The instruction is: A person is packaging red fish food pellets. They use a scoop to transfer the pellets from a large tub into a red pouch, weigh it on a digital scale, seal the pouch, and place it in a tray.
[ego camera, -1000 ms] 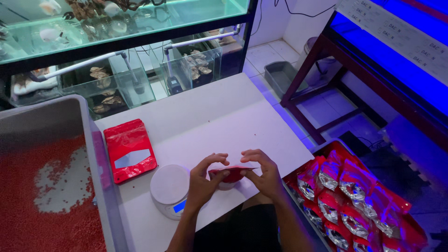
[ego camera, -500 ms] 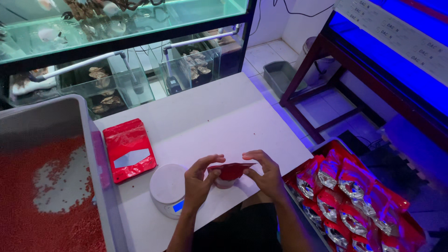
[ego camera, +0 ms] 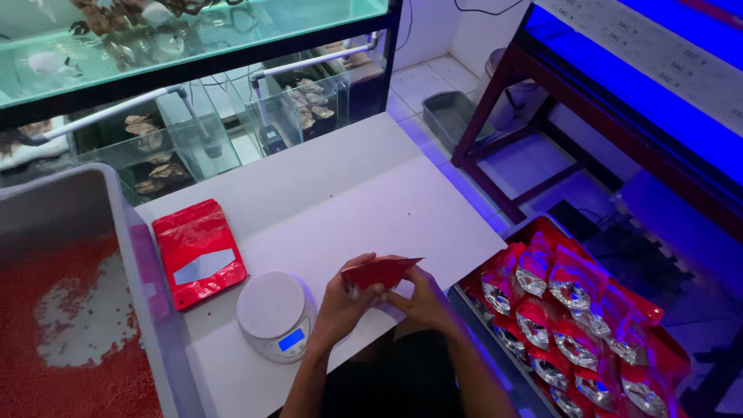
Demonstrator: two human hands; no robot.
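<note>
In front of me runs the white bench (ego camera: 325,193), with glass fish tanks (ego camera: 193,23) beyond it. At my left stands a grey tub of red pellets (ego camera: 70,325), partly scooped bare. At my right a bin of filled red pouches (ego camera: 573,325) sits below the bench edge. On the bench lies a flat red pouch with a clear window (ego camera: 199,251), and just beside it, nearer me, a small round white scale (ego camera: 276,313). My left hand (ego camera: 346,306) and right hand (ego camera: 422,298) are together, both pinched on one small red pouch (ego camera: 379,272), held above the bench's near edge just right of the scale. To do this well, I judge I should keep it level and run my fingertips evenly along its top edge, so nothing spills.
</note>
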